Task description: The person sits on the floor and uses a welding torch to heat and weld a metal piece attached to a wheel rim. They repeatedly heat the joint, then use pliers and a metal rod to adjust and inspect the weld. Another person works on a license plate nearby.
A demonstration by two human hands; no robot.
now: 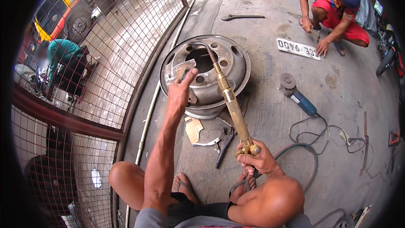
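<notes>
My right hand (262,160) is wrapped round the valve end of a brass gas torch (237,109). The torch points away from me, and its bent tip reaches over a steel wheel rim (238,65) lying flat. Above the near left side of the rim, my left hand (179,90) is closed with the thumb on top. A small dark object (185,73) shows beside that thumb; its kind is unclear. Just past it, a thin grey metal piece (179,68) with a cut outline rests on the rim. No flame is visible at the tip.
Locking pliers (225,143) and cardboard (194,130) lie before my feet. An angle grinder (298,95) with its cord is to the right, near a hose (314,154). A wrench (242,17) lies beyond. A co-worker squats by a plate (297,48). A mesh fence (122,55) stands left.
</notes>
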